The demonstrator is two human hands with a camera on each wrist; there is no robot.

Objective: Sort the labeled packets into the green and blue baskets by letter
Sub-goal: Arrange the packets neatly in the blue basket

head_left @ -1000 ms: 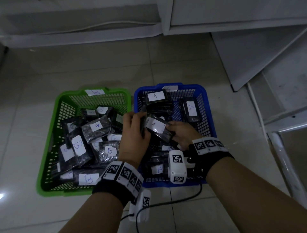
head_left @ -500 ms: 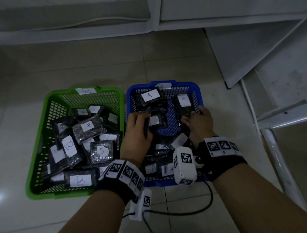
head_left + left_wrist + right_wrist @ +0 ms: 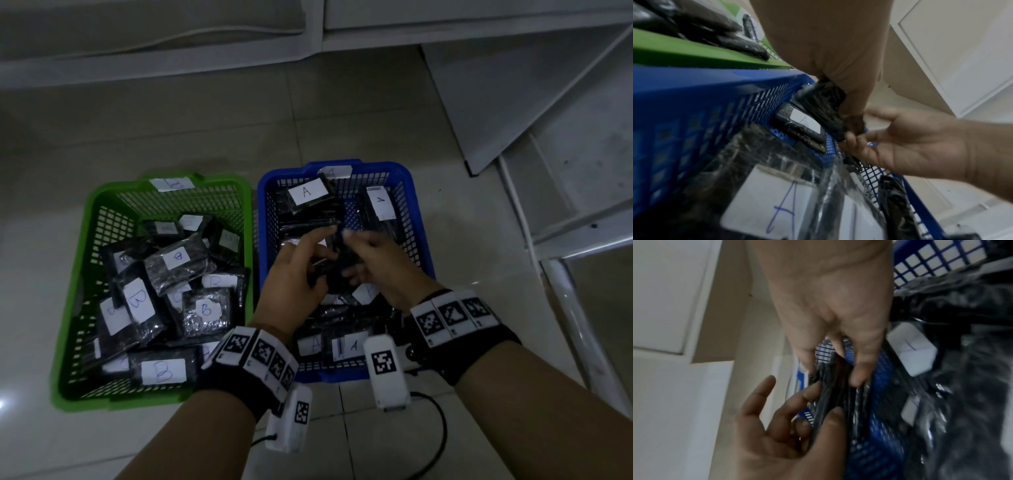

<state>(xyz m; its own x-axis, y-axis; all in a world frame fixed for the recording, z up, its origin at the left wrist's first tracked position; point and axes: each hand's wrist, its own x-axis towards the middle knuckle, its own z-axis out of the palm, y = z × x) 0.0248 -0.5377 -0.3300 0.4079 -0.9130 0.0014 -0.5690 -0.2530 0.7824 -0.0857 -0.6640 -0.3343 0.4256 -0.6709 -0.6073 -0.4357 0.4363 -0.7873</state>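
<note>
Both hands meet over the middle of the blue basket [image 3: 416, 205]. My left hand [image 3: 320, 245] grips a black packet [image 3: 337, 263] held on edge, its label hidden. My right hand [image 3: 352, 251] pinches the same packet from the right. In the left wrist view the left hand [image 3: 840, 104] curls round the packet [image 3: 820, 100] while the right hand's fingertips [image 3: 851, 138] touch its lower end. The right wrist view shows the right hand [image 3: 830, 369] pinching the packet [image 3: 836, 386]. Packets marked A [image 3: 306, 192] lie in the blue basket. The green basket [image 3: 68, 308] holds several packets marked B [image 3: 138, 301].
The baskets stand side by side on a tiled floor [image 3: 205, 130]. White cabinet bases [image 3: 171, 51] run along the back. A white board [image 3: 513, 113] and a white frame [image 3: 561, 298] lie to the right. A black cable [image 3: 442, 435] loops in front of the blue basket.
My right hand has left the packet at the basket's right side and come left to meet the left hand. Both now hold the packet that the left hand had lifted on edge.
</note>
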